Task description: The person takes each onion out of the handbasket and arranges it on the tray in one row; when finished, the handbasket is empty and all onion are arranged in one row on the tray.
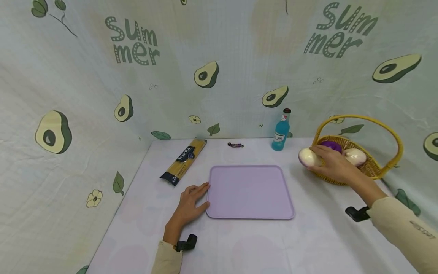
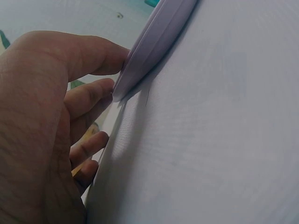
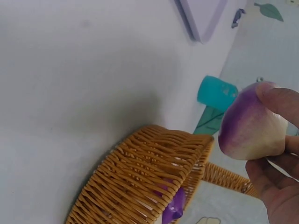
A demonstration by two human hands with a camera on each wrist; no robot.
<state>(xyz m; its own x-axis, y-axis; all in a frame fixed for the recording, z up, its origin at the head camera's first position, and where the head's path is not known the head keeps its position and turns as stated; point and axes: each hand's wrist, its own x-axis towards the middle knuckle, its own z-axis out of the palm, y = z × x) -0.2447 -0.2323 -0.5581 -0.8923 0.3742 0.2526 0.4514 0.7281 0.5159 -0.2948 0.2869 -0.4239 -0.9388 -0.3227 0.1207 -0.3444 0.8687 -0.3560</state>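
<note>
While right hand grips turnip | basket holds two more | left hand flat, touching tray

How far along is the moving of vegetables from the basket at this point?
Nothing looks done: the purple tray is bare. In hand: the right hand grips a white-and-purple turnip at the wicker basket rim, while the left hand rests against the tray's edge. Left: another turnip and a purple vegetable in the basket.
</note>
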